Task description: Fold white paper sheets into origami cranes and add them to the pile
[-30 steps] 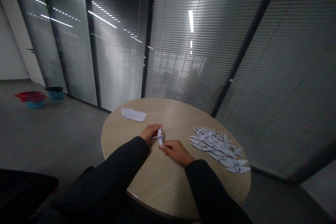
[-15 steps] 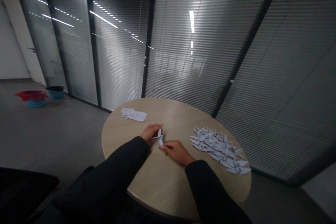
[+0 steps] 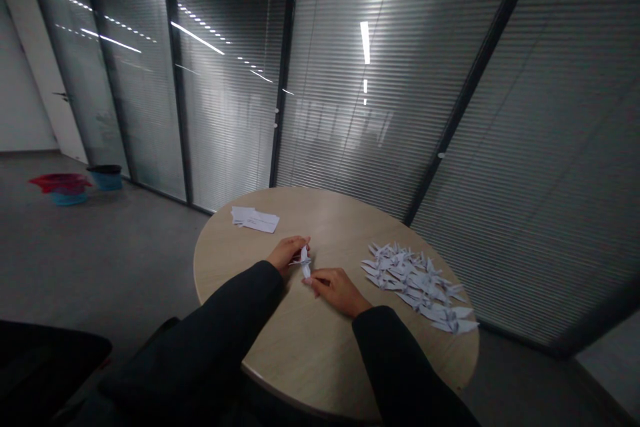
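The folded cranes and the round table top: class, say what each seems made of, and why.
The folded crane between the left hand and right hand and the pile of cranes look like thin, matt white paper: crisp creases, sharp points. The round table top looks like light wood veneer or laminate, satin-finished, faint grain; the view cannot settle which.

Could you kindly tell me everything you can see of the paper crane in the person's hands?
The white origami crane is folded paper: one long narrow part nearly upright, thin points jutting sideways. The left hand grips it near the top; the right hand's fingers touch its lower end. Finer folds are too small to see.
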A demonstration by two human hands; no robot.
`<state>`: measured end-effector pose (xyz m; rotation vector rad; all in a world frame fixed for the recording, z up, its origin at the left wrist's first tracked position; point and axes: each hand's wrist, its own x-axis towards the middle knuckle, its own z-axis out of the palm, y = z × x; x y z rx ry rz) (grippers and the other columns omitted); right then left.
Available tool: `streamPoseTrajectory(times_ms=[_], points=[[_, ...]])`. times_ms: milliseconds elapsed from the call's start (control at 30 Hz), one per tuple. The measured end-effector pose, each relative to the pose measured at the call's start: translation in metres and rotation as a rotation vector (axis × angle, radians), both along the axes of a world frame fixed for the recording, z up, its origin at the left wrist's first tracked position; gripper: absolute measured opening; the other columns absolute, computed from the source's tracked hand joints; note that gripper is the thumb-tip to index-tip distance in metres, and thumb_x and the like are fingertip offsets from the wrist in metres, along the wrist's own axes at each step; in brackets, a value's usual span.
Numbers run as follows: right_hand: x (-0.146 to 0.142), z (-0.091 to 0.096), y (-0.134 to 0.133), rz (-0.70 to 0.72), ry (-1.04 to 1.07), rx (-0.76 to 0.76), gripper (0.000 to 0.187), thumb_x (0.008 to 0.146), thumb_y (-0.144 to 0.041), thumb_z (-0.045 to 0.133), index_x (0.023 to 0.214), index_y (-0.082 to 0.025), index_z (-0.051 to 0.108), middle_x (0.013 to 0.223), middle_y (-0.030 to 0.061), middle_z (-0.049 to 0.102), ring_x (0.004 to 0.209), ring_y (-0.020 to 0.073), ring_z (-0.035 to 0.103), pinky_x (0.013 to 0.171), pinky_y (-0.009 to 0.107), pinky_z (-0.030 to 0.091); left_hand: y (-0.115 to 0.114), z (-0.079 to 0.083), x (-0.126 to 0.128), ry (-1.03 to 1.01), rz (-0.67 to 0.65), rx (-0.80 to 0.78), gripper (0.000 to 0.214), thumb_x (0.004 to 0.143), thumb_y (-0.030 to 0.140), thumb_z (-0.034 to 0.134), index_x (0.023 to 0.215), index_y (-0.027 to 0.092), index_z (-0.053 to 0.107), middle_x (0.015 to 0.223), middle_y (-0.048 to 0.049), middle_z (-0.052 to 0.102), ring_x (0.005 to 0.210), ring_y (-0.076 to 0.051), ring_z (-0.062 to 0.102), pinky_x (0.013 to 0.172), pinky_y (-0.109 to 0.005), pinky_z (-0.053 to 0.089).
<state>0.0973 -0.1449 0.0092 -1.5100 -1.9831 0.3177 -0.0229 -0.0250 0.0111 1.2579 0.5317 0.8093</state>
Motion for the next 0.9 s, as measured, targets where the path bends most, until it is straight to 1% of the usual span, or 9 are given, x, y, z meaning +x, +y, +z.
streamPoseTrajectory(times_ms=[267, 433, 533, 900], points=[[-0.0021, 0.0041, -0.0019, -0.003, 0.0, 0.007, 0.036, 0.088, -0.033, 0.048, 0.058, -0.016, 0.059, 0.055, -0.0013, 0.056, 0.053, 0.0095, 0.048, 0.054, 0.021, 0.032, 0.0004, -0.0009, 0.0002, -0.021, -0.01, -0.009, 0.036, 0.057, 0.046, 0.07, 0.058, 0.013, 0.054, 0.052, 0.0012, 0.05, 0.046, -0.008, 0.043, 0.049, -0.023, 0.03], [-0.0023, 0.0036, -0.0016, -0.015, 0.006, 0.0, 0.036, 0.088, -0.036, 0.049, 0.06, -0.016, 0.061, 0.055, -0.0012, 0.057, 0.053, 0.0096, 0.049, 0.054, 0.021, 0.032, 0.0004, -0.0006, 0.0002, -0.004, -0.005, -0.004, 0.037, 0.06, 0.047, 0.068, 0.058, 0.013, 0.055, 0.056, -0.0008, 0.054, 0.047, -0.008, 0.046, 0.048, -0.023, 0.03], [-0.0024, 0.0038, -0.0019, -0.013, 0.005, -0.006, 0.036, 0.088, -0.038, 0.048, 0.063, -0.016, 0.063, 0.056, -0.0006, 0.058, 0.054, 0.0101, 0.05, 0.055, 0.021, 0.033, 0.0001, 0.0005, -0.0006, -0.005, -0.015, -0.012, 0.036, 0.06, 0.046, 0.069, 0.059, 0.013, 0.055, 0.057, -0.001, 0.055, 0.048, -0.008, 0.047, 0.049, -0.022, 0.03], [-0.0022, 0.0024, -0.0015, -0.015, -0.008, -0.022, 0.036, 0.089, -0.036, 0.047, 0.061, -0.016, 0.059, 0.055, -0.0014, 0.057, 0.053, 0.0096, 0.049, 0.055, 0.02, 0.032, -0.0034, 0.0033, -0.0011, 0.008, -0.005, -0.017, 0.035, 0.059, 0.045, 0.068, 0.058, 0.013, 0.055, 0.056, 0.0001, 0.054, 0.047, -0.007, 0.046, 0.05, -0.022, 0.031]])
